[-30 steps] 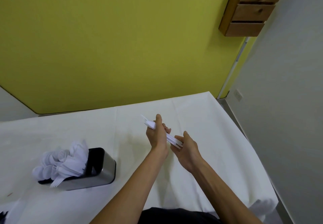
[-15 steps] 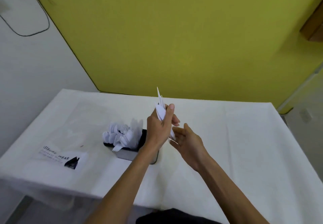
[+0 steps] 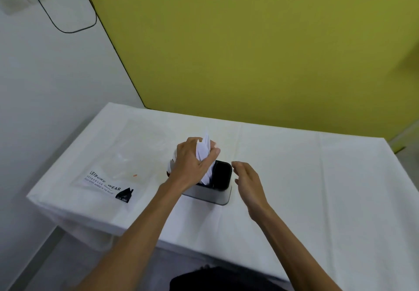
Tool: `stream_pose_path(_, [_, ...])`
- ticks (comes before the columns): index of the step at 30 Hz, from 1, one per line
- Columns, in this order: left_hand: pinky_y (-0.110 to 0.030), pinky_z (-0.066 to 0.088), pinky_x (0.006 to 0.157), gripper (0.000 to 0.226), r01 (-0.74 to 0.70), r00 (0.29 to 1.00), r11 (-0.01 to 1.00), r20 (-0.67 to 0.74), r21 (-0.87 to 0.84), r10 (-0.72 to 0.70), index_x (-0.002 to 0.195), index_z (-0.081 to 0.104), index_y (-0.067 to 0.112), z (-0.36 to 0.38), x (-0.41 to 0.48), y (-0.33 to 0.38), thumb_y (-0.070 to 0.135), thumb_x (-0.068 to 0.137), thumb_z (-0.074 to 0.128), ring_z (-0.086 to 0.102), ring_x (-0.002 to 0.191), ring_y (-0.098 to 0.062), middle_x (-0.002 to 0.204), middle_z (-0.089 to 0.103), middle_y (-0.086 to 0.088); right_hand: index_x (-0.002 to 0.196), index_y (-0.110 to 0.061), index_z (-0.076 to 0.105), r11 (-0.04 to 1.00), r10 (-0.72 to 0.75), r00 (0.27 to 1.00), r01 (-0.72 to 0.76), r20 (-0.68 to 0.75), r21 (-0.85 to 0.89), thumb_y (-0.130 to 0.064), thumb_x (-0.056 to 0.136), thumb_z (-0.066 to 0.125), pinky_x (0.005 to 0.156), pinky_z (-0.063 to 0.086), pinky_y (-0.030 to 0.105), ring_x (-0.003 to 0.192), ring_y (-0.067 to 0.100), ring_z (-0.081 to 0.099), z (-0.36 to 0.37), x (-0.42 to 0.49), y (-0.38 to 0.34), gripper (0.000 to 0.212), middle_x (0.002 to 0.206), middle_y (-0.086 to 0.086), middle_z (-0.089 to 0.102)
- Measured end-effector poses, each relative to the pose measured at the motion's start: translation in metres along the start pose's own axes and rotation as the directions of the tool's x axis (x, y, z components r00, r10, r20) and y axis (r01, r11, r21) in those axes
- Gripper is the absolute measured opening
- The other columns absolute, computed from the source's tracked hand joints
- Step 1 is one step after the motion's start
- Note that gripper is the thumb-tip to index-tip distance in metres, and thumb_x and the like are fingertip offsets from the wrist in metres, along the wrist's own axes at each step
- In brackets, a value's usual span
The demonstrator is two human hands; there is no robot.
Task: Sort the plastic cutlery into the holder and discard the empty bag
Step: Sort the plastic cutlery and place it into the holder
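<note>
My left hand (image 3: 189, 163) is shut on a bundle of white plastic cutlery (image 3: 204, 148), held upright, its lower ends reaching into the right compartment of the holder. The holder (image 3: 217, 194) is a steel-sided box with a black inside, standing mid-table. More white cutlery in its left part is mostly hidden behind my left hand. My right hand (image 3: 248, 180) hovers open just right of the holder, holding nothing. The clear plastic bag (image 3: 118, 166) with black print lies flat on the table to the left.
The table (image 3: 317, 188) wears a white cloth. Its left edge and near edge are close to the bag. A yellow wall rises behind the table, and a white wall with a black cable stands at the left.
My left hand has carried the cutlery bundle down and left into the holder. My right hand has let go of the bundle and opened beside the holder. The view swung left.
</note>
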State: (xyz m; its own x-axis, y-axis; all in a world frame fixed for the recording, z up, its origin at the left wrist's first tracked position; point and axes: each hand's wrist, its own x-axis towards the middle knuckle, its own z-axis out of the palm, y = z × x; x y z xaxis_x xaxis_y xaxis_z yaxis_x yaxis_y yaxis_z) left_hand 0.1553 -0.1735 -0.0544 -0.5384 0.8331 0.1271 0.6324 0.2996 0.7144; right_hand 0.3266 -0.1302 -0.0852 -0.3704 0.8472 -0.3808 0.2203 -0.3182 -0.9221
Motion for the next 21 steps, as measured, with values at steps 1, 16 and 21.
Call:
stream_pose_path(1, [-0.043, 0.049, 0.098, 0.035, -0.013, 1.000, 1.000, 0.004, -0.014, 0.013, 0.099, 0.062, 0.032, 0.000, -0.002, -0.002, 0.063, 0.083, 0.065, 0.060, 0.110, -0.017, 0.112, 0.066, 0.010, 0.126, -0.030, 0.059, 0.997, -0.050, 0.999, 0.051, 0.005, -0.061, -0.037, 0.104, 0.040, 0.106, 0.042, 0.030, 0.122, 0.008, 0.054, 0.004, -0.004, -0.001, 0.030, 0.128, -0.017, 0.059])
stream_pose_path(16, [-0.016, 0.020, 0.113, 0.076, -0.378, 0.924, 0.922, -0.097, -0.080, 0.371, 0.144, 0.048, 0.024, -0.021, -0.011, -0.002, 0.047, 0.078, 0.079, 0.034, 0.146, -0.009, 0.150, 0.048, 0.009, 0.159, -0.018, 0.018, 0.723, -0.418, 0.901, 0.406, 0.114, -0.559, -0.027, 0.109, 0.023, 0.126, 0.012, 0.031, 0.153, 0.004, 0.002, 0.042, -0.006, 0.031, 0.052, 0.168, -0.006, 0.004])
stream_pose_path(21, [-0.048, 0.036, 0.109, 0.034, -0.544, 0.837, 0.838, -0.031, 0.053, 0.546, 0.120, 0.071, 0.025, -0.014, -0.004, -0.009, 0.042, 0.095, 0.057, 0.036, 0.146, -0.011, 0.148, 0.054, 0.003, 0.159, -0.016, 0.017, 0.639, -0.416, 0.907, 0.348, 0.072, -0.686, -0.038, 0.100, 0.009, 0.126, 0.007, 0.037, 0.155, 0.016, 0.001, 0.052, -0.006, 0.028, 0.064, 0.168, 0.000, 0.007])
